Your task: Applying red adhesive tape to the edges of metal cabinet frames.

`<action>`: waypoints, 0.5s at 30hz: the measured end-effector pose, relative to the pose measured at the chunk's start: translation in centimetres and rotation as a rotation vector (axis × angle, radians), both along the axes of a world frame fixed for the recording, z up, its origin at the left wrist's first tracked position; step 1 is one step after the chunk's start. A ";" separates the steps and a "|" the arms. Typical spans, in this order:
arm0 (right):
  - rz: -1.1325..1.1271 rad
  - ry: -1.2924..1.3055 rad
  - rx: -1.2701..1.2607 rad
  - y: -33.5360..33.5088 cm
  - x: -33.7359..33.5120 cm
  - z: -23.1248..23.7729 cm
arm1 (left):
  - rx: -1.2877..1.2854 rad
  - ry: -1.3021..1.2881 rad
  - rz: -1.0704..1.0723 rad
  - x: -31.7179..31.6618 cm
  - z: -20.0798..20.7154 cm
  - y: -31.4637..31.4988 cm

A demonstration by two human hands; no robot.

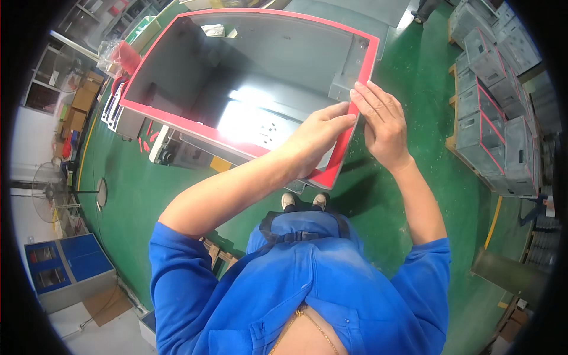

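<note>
the box (pixel 266 77) looks like sheet metal, painted grey, smooth with a soft sheen that catches a bright glare inside. its red rim strip (pixel 349 136) looks like matt rubber or plastic. the floor (pixel 148 189) is glossy green paint, scuffed and littered. the jacket (pixel 307 284) is matt blue woven cloth. the crates (pixel 497 118) look like dull grey metal.

Brown cardboard boxes (pixel 81 97) stand stacked at the far left edge of the green floor, a clear plastic bag (pixel 111 52) bunched just beyond them, while a flattened sheet of brown cardboard (pixel 106 305) lies near the blue cabinet at the near left.
</note>
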State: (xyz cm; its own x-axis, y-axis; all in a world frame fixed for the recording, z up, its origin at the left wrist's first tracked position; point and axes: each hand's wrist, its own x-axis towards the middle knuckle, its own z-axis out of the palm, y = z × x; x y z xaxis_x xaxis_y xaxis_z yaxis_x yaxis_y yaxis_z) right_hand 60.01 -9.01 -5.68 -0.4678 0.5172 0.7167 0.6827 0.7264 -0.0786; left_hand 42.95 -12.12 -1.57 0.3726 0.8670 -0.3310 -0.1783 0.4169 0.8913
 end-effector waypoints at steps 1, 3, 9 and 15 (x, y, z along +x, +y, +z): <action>-0.006 -0.003 -0.018 -0.1 0.0 0.1 | 0.055 0.078 0.015 -0.1 0.0 0.2; -0.018 -0.010 -0.054 -0.6 0.0 0.6 | 0.230 0.187 -0.043 -1.4 0.8 -0.2; 0.115 0.051 -0.061 -3.6 -1.1 1.7 | 0.827 0.489 -0.070 -5.2 1.3 -3.2; 0.157 -0.060 -0.095 -4.8 -1.4 0.8 | 1.241 0.721 -0.081 -6.4 -0.3 -5.6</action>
